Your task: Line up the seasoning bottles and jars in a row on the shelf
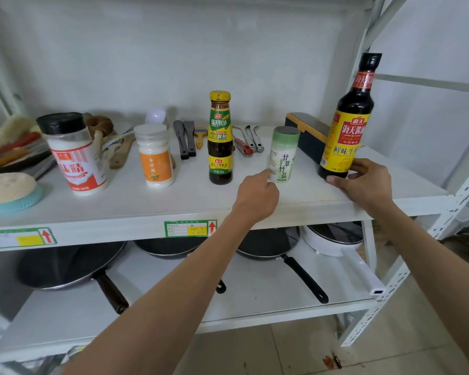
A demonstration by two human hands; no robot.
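Five containers stand upright in a rough row on the white shelf (173, 204), L to R. MSG jar (72, 152): clear w/ black cap, red-white label, white powder inside. Next, sugar jar (155, 155): white lid, orange label, also white contents. Mid-row, oyster sauce bottle (220, 138): dark, yellow cap, green-yellow labels, well apart from the sugar jar. Salt shaker (282, 155): pale green-white cylinder w/ grey top, near the front. Far R, soy sauce bottle (348, 123): tallest, dark w/ black cap, yellow-red label; looks tilted slightly right, though that may be lens distortion.
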